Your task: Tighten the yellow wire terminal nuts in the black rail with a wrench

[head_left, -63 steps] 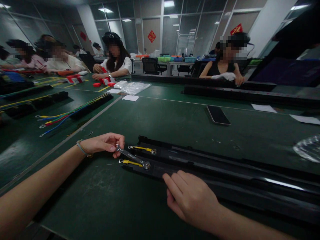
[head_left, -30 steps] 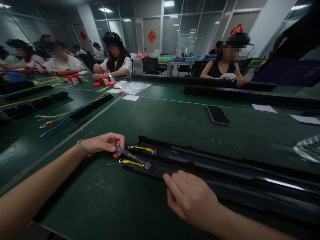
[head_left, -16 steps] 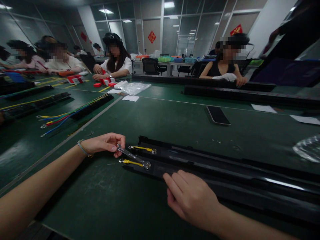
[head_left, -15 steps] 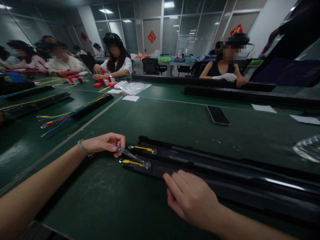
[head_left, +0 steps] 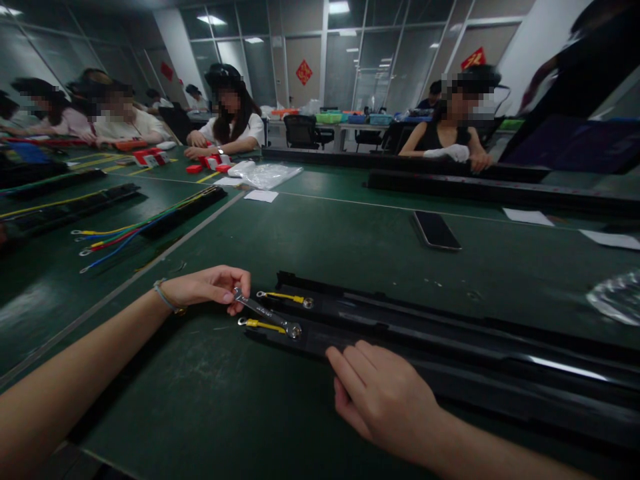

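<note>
My left hand point(head_left: 220, 287) pinches one end of a combination wrench point(head_left: 263, 310). The wrench's ring end sits over a fastener in the nearer black channel point(head_left: 360, 353). A short yellow cable with a ring lug point(head_left: 260, 325) runs from that spot past the channel's end. Beside it, a second yellow cable point(head_left: 283, 297) is fixed at a bolt point(head_left: 309, 303) in the farther black channel point(head_left: 360, 307). My right hand point(head_left: 385, 393) is closed at the nearer channel's front edge, its fingers curled there; the fingertips are partly hidden.
On the green table point(head_left: 310, 233) lie a phone point(head_left: 436, 230), a clear plastic bag point(head_left: 270, 175) and a wire bundle point(head_left: 125, 233) with ring lugs. More black channels point(head_left: 475, 187) stretch across the far side, where a co-worker point(head_left: 450, 127) sits. Clear plastic point(head_left: 617, 300) lies right.
Hardly anything differs at my hands; the wrench keeps nearly the same angle. A dark-clothed person at the upper right has shifted.
</note>
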A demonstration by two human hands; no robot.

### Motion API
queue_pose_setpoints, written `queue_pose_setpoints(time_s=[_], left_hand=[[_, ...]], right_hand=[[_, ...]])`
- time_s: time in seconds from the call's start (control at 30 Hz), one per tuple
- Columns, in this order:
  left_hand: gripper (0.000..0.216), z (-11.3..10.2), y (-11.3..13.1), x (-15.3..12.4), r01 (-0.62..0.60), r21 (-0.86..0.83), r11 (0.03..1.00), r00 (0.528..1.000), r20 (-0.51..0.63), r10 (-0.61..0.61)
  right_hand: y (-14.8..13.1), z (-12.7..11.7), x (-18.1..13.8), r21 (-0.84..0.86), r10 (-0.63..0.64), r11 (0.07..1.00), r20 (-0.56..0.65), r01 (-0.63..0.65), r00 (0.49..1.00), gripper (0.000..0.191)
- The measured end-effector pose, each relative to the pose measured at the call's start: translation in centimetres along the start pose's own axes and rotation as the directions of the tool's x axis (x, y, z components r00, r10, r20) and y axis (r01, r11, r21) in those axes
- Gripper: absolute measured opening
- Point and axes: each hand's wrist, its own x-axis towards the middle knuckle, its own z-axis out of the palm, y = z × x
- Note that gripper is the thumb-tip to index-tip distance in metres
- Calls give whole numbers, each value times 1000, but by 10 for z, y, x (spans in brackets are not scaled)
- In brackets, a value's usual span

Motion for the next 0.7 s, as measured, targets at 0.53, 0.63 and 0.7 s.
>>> queue_pose_setpoints(time_s=[0.53,0.63,0.7], left_hand=[[25,0,-1,-3,21,-18,1000,999,40,-21],[26,-1,-2,-4,36,-33,999,997,71,-34],[26,-1,-3,-4,29,-35,999,998,59,-27]], right_hand=[[1,0,0,6,-6,1000,9,6,1000,31],[1,0,0,7,-7,1000,10,7,1000,32],[1,0,-1,6,-6,1000,10,6,1000,32]])
